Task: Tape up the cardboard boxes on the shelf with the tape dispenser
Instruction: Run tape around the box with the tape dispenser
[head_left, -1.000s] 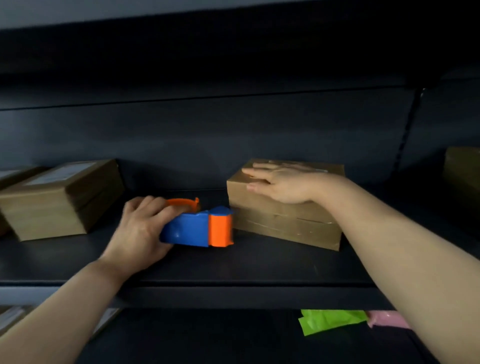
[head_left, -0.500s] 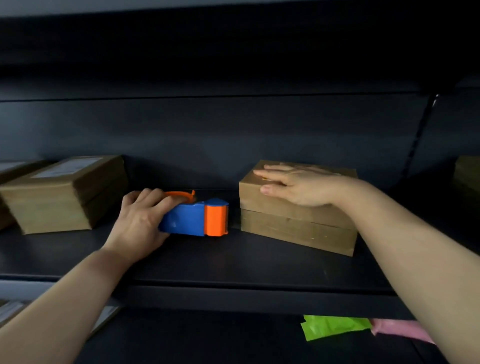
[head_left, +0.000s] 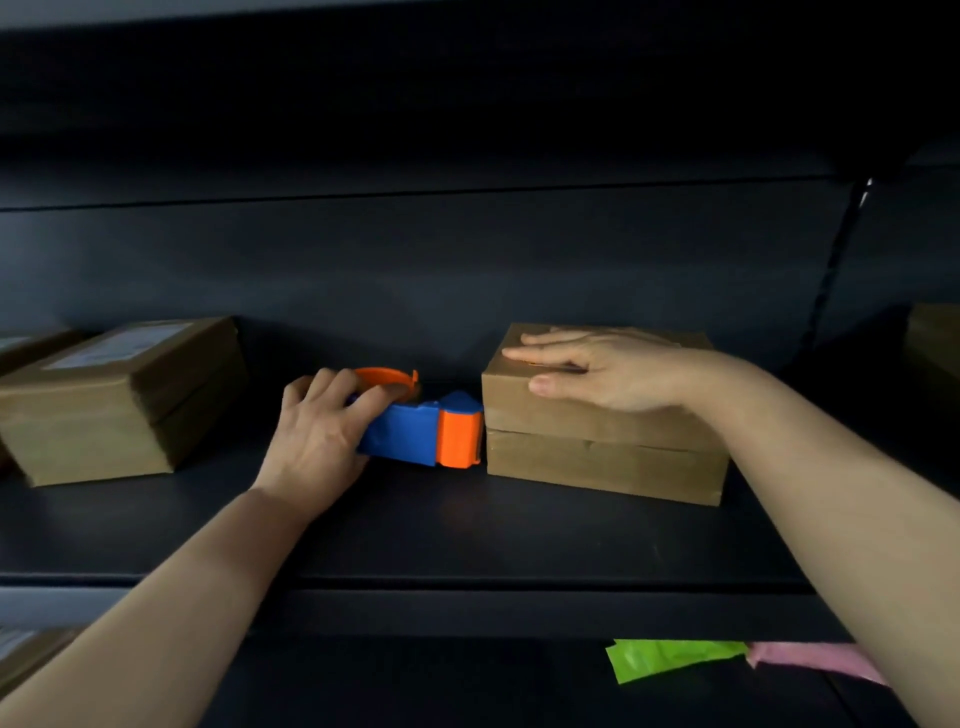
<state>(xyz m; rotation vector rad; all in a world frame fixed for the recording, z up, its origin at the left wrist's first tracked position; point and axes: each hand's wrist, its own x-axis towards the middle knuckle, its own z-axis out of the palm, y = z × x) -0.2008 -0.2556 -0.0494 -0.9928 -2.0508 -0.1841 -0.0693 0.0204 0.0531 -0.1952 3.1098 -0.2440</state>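
A blue and orange tape dispenser (head_left: 423, 431) lies on the dark shelf (head_left: 467, 535), its orange front end touching the left side of a brown cardboard box (head_left: 597, 452). My left hand (head_left: 322, 431) grips the dispenser's rear end, fingers curled over the orange ring. My right hand (head_left: 608, 371) rests flat on top of that box, fingers straight and pointing left. A second cardboard box (head_left: 119, 405) with a white label sits at the left of the shelf.
Another box edge (head_left: 935, 343) shows at the far right, beyond a black shelf upright (head_left: 831, 270). On the lower shelf lie a green sheet (head_left: 670, 657), a pink sheet (head_left: 815, 662) and a box corner (head_left: 26, 654) at the left.
My left hand has pushed the dispenser to the right until its orange end meets the box's side. My right hand has stayed flat on the box top.
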